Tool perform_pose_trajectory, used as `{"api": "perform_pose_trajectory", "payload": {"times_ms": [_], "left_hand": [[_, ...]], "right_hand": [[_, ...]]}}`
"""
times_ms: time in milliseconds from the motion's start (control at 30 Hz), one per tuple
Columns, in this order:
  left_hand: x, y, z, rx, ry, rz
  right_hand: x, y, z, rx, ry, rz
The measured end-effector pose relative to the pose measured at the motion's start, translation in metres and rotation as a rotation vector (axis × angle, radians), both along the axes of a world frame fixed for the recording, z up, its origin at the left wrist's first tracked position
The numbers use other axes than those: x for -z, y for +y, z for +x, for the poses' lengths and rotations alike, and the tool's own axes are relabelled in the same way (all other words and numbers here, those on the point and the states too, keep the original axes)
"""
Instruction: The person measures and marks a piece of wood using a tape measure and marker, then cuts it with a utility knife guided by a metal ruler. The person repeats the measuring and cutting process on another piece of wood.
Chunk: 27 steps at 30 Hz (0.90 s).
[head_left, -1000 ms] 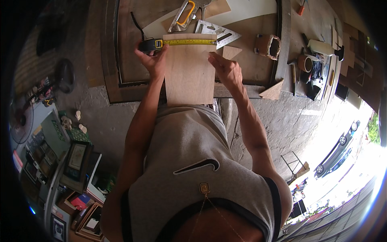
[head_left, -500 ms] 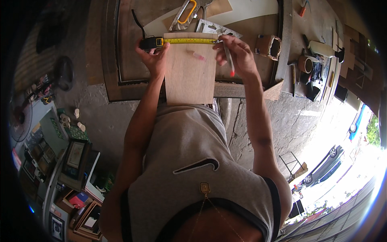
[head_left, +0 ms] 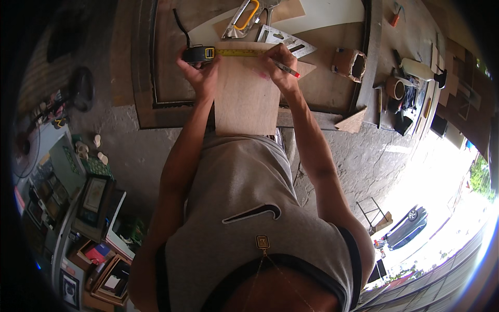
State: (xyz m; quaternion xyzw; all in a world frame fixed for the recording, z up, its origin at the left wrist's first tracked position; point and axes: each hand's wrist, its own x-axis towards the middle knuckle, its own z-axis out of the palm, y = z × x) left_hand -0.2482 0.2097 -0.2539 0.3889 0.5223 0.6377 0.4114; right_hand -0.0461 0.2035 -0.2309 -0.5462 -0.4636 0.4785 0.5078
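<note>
No legible words or numbers. Yellow tape blade (head_left: 236, 52): fine markings along it, too small to read. Grey sleeveless top (head_left: 244, 177): dark curved emblem (head_left: 253, 212), pale-edged, on front. Rectangular pendant (head_left: 263, 242): central mark, indistinct.

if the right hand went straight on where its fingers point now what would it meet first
Most likely the yellow tape blade, stretched across the wooden board just ahead of the right hand; depth is unclear in this single view, so it may already be touching.
</note>
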Motion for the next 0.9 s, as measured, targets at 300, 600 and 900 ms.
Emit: {"api": "perform_pose_trajectory", "payload": {"times_ms": [300,600,900], "left_hand": [[-0.0028,0.0006,0.002,-0.022,0.093,-0.013],[-0.0049,-0.0001,0.0037,-0.011,0.016,-0.011],[-0.0041,0.0002,0.0034,-0.024,0.044,-0.007]], "right_hand": [[0.002,-0.0018,-0.0033,0.113,-0.181,0.044],[-0.0006,-0.0003,-0.0029,0.068,-0.226,0.101],[0.0048,-0.0013,-0.004,0.058,-0.257,0.102]]}}
